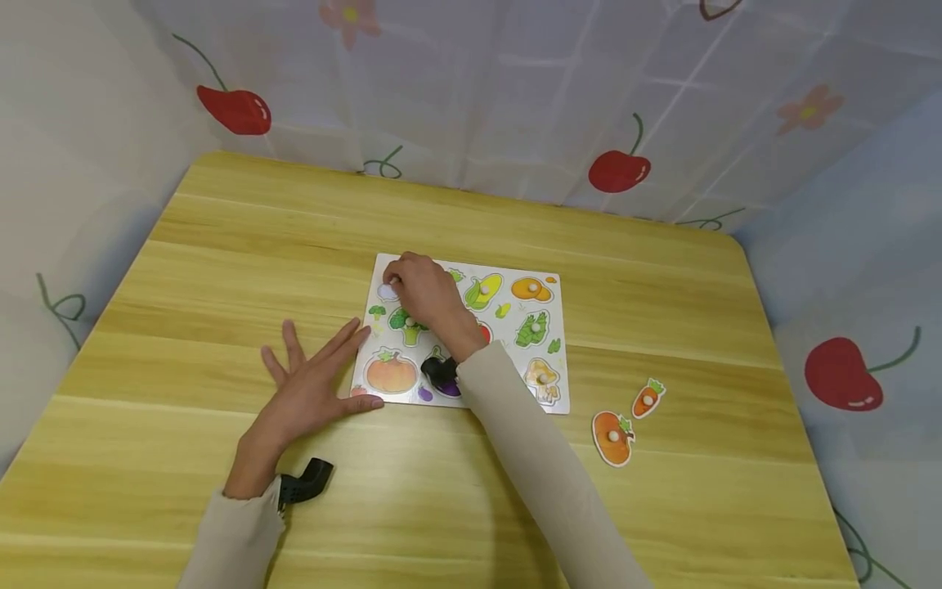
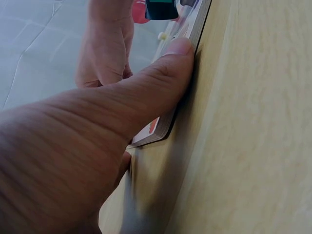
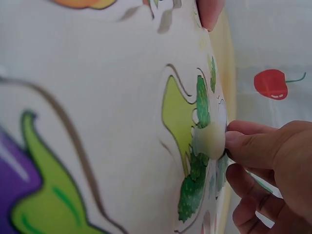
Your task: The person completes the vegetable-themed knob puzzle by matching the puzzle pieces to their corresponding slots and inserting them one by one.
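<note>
On the table lies a white wooden puzzle board (image 1: 471,337) with printed vegetables and knobbed pieces. My left hand (image 1: 312,393) rests at its lower left corner, fingers spread straight, the thumb (image 2: 165,73) along the front edge. My right hand (image 1: 427,290) reaches over the board to its upper left, fingers curled. There it pinches a pale purple puzzle piece (image 1: 387,292); the hand hides most of it. Beside these fingers is the broccoli piece (image 3: 195,187) with its knob. A pumpkin piece (image 1: 612,438) and a carrot piece (image 1: 648,398) lie off the board; the pumpkin recess (image 1: 391,375) has no piece.
Corn (image 1: 482,291), asparagus (image 1: 533,329) and mushroom (image 1: 542,380) pieces sit in the board. Black wrist devices (image 1: 306,481) are on both arms. A curtain with cherry prints (image 1: 620,170) hangs behind the wooden table (image 1: 662,278).
</note>
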Motion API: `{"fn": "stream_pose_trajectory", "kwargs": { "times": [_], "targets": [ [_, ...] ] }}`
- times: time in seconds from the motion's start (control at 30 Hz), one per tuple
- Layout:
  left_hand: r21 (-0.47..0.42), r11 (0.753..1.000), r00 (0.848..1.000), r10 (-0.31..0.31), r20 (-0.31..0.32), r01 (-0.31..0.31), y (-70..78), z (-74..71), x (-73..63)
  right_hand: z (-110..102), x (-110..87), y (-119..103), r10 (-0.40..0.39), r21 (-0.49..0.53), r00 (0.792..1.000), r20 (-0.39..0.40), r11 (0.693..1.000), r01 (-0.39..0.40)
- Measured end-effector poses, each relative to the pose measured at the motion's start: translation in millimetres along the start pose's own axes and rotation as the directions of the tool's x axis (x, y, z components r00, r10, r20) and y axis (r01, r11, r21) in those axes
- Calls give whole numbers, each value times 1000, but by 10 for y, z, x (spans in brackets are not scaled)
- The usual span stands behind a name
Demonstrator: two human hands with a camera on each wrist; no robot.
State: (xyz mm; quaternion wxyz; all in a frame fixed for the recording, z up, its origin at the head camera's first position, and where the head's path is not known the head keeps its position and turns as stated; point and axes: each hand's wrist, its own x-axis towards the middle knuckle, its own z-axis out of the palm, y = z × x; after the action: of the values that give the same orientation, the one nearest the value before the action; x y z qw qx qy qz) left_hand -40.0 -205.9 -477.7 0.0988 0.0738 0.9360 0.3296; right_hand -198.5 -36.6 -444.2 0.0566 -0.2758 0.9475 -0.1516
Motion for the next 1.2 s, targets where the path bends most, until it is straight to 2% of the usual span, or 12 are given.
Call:
{"fn": "stream_pose_trajectory", "kwargs": {
  "times": [0.3,0.47,0.6,0.73,0.9,1.2],
  "targets": [
    [7,1000,1000,0,0,0,-15,25,-3,-21,-18,20,13,17,999,34,1000,-14],
    [-1,1000,1000,8,-2,-8,-9,28,-9,-46,-34,30,14,16,997,78,1000,-15],
    [2,1000,1000,7,-3,-7,-2,7,-17,-60,-39,43,1,54,992,125,999,-8],
    [-3,1000,1000,9,-1,-9,0,1,-12,-63,-72,88,16,110,993,116,993,-29],
    [-4,1000,1000,7,1,-7,5,5,-3,-159,-185,176,36,184,997,69,982,-48],
    [-5,1000,1000,-6,7,6,7,9,-1,-369,-572,498,23,159,996,84,987,-37]
  ]
}}
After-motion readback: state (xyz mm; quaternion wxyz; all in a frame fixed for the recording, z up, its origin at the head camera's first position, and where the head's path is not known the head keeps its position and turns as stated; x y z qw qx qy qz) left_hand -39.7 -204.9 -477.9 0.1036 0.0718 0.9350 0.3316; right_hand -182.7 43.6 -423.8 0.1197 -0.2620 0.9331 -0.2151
